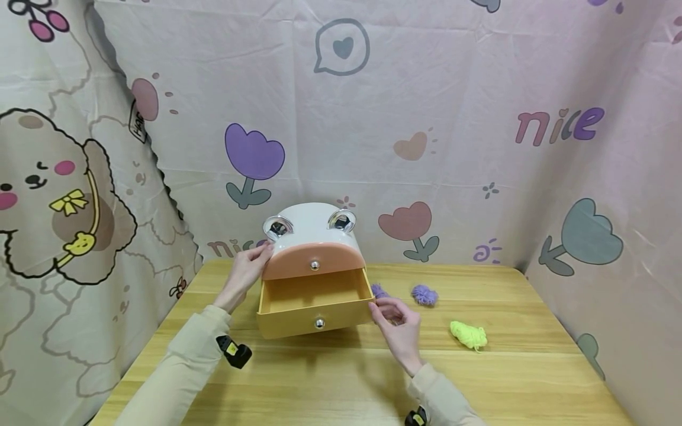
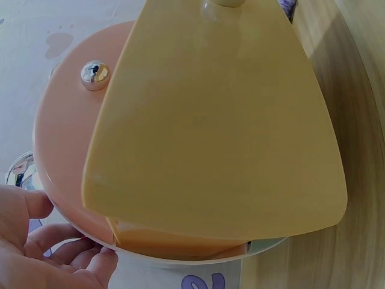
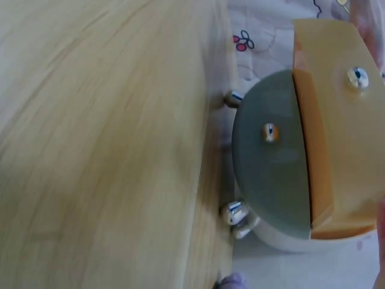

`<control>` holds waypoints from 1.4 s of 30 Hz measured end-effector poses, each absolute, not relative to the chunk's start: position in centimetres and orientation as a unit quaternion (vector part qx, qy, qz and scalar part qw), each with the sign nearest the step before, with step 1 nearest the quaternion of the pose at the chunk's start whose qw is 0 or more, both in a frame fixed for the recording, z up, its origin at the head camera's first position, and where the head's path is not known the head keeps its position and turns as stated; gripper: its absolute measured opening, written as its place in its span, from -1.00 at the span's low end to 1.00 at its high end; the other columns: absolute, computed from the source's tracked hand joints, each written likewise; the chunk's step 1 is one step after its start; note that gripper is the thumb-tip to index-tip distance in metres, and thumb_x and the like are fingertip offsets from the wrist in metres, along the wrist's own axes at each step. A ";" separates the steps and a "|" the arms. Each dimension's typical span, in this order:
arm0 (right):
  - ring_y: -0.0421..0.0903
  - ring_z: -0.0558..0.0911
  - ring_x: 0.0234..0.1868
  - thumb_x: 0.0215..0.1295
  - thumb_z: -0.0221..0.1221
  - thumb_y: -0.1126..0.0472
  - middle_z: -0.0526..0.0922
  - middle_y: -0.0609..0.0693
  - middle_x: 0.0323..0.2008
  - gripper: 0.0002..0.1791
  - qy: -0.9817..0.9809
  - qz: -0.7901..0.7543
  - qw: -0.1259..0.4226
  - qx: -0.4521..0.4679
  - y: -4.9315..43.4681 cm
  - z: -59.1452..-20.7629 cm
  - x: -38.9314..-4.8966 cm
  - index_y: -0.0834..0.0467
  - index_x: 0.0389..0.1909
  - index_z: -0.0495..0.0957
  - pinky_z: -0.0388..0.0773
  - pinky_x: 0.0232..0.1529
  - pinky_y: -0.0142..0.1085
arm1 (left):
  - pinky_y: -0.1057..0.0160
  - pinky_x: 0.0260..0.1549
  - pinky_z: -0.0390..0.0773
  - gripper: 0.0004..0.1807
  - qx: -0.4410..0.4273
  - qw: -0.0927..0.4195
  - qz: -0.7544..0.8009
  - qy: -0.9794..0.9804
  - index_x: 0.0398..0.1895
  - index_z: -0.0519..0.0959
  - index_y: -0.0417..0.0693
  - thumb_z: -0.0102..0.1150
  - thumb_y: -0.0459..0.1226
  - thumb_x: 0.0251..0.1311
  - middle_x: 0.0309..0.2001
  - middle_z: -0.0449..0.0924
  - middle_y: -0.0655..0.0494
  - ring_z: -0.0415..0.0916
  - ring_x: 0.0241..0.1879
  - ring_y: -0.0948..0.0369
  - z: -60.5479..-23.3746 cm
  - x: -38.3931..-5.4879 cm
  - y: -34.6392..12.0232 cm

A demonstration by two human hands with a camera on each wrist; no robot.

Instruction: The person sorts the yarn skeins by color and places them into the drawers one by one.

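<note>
A rounded white storage box (image 1: 314,222) with two shiny eye-like domes stands on the table. Its top drawer front (image 1: 303,260) is peach, with a silver knob. Below it the yellow drawer (image 1: 290,324) is pulled far out, and its visible inside holds nothing. A grey-green drawer front (image 3: 264,162) shows beneath in the right wrist view. My left hand (image 1: 247,273) grips the box's left rim near one eye. At the yellow drawer's right front corner, my right hand (image 1: 398,331) pinches the edge; in the right wrist view that hand is mostly out of frame.
Right of the box lie a purple yarn bundle (image 1: 424,295) and a neon yellow one (image 1: 469,335). Another purple bundle (image 1: 379,290) is partly hidden behind the drawer's corner. The wooden table (image 1: 533,378) meets a printed cloth backdrop (image 1: 463,177) behind the box.
</note>
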State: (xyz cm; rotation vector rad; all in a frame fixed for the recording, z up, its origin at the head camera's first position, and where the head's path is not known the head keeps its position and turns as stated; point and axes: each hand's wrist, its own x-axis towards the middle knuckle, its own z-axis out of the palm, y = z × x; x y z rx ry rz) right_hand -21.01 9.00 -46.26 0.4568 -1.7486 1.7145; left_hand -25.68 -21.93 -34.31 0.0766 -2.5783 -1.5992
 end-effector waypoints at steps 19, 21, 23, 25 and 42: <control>-0.37 0.66 -0.23 0.17 0.32 0.52 0.69 0.39 -0.20 -0.74 -0.685 0.666 0.286 0.076 12.7 -48.4 -23.3 0.45 -0.10 0.60 0.63 -0.09 -0.58 | -0.09 0.56 0.10 -0.40 0.029 0.053 -0.530 -0.846 0.47 0.27 -0.24 -0.06 -0.07 0.54 0.53 0.18 -0.13 0.03 0.58 -0.13 -34.3 -25.6 -21.8; -0.29 0.68 -0.21 0.16 0.32 0.51 0.68 0.35 -0.18 -0.71 -0.684 0.672 0.275 0.071 13.1 -48.5 -23.5 0.45 -0.07 0.60 0.65 -0.07 -0.54 | -0.09 0.56 0.11 -0.40 0.029 0.051 -0.531 -0.845 0.47 0.27 -0.24 -0.06 -0.07 0.54 0.53 0.18 -0.14 0.03 0.58 -0.13 -34.2 -25.5 -21.8; -0.23 0.68 -0.18 0.15 0.33 0.51 0.68 0.30 -0.15 -0.67 -0.687 0.673 0.265 0.065 13.4 -48.7 -23.6 0.44 -0.04 0.59 0.67 -0.05 -0.48 | -0.09 0.56 0.12 -0.40 0.028 0.050 -0.532 -0.845 0.47 0.27 -0.25 -0.06 -0.07 0.54 0.53 0.18 -0.15 0.04 0.58 -0.13 -34.2 -25.5 -21.8; -0.24 0.66 -0.14 0.14 0.35 0.48 0.67 0.25 -0.10 -0.62 -0.700 0.665 0.255 0.056 13.7 -48.8 -23.7 0.41 0.01 0.58 0.68 0.00 -0.43 | -0.10 0.55 0.12 -0.40 0.028 0.050 -0.532 -0.845 0.47 0.27 -0.25 -0.06 -0.07 0.54 0.53 0.18 -0.15 0.04 0.58 -0.13 -34.3 -25.5 -21.8; 0.35 0.47 0.27 0.13 0.41 0.30 0.50 0.39 0.25 -0.30 -0.822 0.540 0.181 0.018 16.4 -50.6 -24.9 0.38 0.29 0.39 0.43 0.32 0.22 | -0.08 0.56 0.12 -0.40 0.027 0.052 -0.534 -0.843 0.47 0.28 -0.25 -0.07 -0.06 0.54 0.53 0.19 -0.13 0.04 0.58 -0.12 -34.3 -25.5 -21.9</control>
